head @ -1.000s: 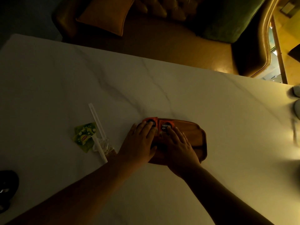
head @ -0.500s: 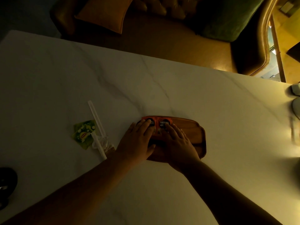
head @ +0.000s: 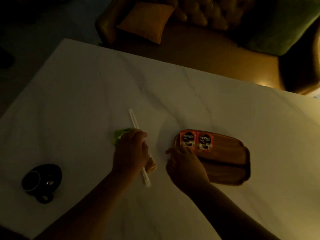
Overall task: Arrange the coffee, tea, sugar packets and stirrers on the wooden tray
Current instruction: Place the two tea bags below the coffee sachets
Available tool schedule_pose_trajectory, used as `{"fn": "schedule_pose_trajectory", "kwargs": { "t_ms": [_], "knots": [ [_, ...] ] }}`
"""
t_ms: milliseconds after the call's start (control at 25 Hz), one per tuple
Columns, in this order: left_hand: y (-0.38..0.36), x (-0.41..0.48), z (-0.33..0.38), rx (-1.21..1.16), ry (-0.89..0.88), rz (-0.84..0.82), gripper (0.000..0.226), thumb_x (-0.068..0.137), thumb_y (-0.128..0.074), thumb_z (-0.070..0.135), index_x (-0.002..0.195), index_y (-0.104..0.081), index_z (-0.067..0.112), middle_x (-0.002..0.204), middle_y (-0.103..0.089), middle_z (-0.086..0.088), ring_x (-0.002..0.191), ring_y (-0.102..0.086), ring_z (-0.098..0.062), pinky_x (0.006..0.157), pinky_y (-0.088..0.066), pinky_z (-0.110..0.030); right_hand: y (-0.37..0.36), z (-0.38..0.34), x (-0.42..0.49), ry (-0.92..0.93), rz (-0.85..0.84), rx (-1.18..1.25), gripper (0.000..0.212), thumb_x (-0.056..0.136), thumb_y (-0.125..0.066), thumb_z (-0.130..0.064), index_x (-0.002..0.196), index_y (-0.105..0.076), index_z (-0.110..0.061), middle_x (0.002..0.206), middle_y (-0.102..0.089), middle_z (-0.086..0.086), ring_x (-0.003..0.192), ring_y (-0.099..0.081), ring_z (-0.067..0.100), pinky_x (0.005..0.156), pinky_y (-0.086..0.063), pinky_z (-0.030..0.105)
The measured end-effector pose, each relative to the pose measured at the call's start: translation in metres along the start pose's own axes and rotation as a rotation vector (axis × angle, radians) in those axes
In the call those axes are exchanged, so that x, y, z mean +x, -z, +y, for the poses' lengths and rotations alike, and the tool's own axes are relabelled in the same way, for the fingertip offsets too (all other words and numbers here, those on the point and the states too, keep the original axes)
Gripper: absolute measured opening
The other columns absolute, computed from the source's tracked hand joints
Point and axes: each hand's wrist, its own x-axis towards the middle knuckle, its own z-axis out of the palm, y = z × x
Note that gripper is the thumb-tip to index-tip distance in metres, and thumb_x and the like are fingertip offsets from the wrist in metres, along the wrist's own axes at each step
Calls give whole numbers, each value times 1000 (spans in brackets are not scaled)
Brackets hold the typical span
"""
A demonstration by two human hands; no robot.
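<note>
A: Left hand [head: 129, 151] has left the wooden tray [head: 225, 153], now over the green tea packet [head: 119, 135] and stirrers [head: 134, 120]; whether it grips yet, can't tell.
B: Right hand [head: 185, 163]?
A: Loosely curled at the tray's left edge, holding nothing.
B: Progress?
A: Two coffee sachets [head: 196, 140] placed side by side. Tea, stirrers, brown sugar packet [head: 150, 165] remain on the table [head: 86, 94].
</note>
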Motion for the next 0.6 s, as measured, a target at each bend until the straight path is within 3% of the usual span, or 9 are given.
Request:
{"fn": "schedule_pose_trajectory", "kwargs": {
  "t_ms": [80,160,320,480,600],
  "knots": [
    [11,2,-40,37,190,-63,39,80,-58,26,118,-58,16,122,-59,-12,108,-55,-35,86,-50,-46,-14,-30,18,19,-38,76,32,90,-49,-38,119,-60,-30,117,-61,-3,110,-53,20,87,-49,36],
    [18,8,-74,7,316,-227,60,81,-65,35,135,-48,18,134,-49,-15,117,-50,-39,93,-47,-49,-27,-57,41,46,-59,67,35,89,-53,-36,122,-59,-27,117,-61,1,108,-55,24,84,-51,40],
    [18,25,-112,-25,295,-480,88,76,-72,52,149,-29,27,141,-38,-15,127,-43,-37,100,-44,-47,-49,-90,89,43,-131,-69,50,88,-57,-37,135,-51,-21,123,-55,9,113,-52,32,86,-49,43],
    [16,28,-123,-75,221,-425,70,65,-81,49,124,-51,26,121,-48,-9,111,-52,-33,86,-50,-45,-64,-103,119,49,-157,-201,61,86,-59,-43,141,-46,-22,124,-53,12,111,-52,35,83,-50,44],
    [14,25,-129,-122,238,-372,56,63,-84,47,104,-55,22,109,-51,-7,101,-55,-29,74,-46,-38,-69,-108,134,26,-194,-270,64,81,-66,-51,137,-48,-24,124,-53,12,112,-51,34,82,-50,44]
  ]
}}
